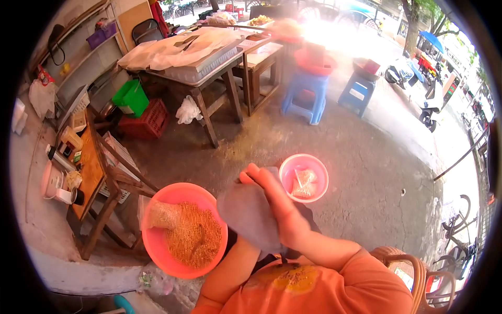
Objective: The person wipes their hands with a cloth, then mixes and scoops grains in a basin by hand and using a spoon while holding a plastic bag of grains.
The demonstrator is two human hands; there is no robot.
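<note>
One long wooden table at the back, biggest item: brown sheets over pale trays. Next, a person in an orange shirt, cane chair just beside on their right. Wooden side table against the left wall, loaded with containers. Blue stool ahead, red basin on top.

Large pink tub sits just beyond the left forearm, near the grey fabric. Loose tan grains inside, plus a clear bag of paler grains leaning at its left rim. Grey fabric at the lap: trouser leg or loose cloth, can't tell from where I stand.

Small pink basin on the floor, ahead of the right hand, filled bag in it.

Hands last. Right hand lies along the fabric, fingers extended forward; can't tell if it grips. Left hand is hidden behind the fabric, state unreadable.
</note>
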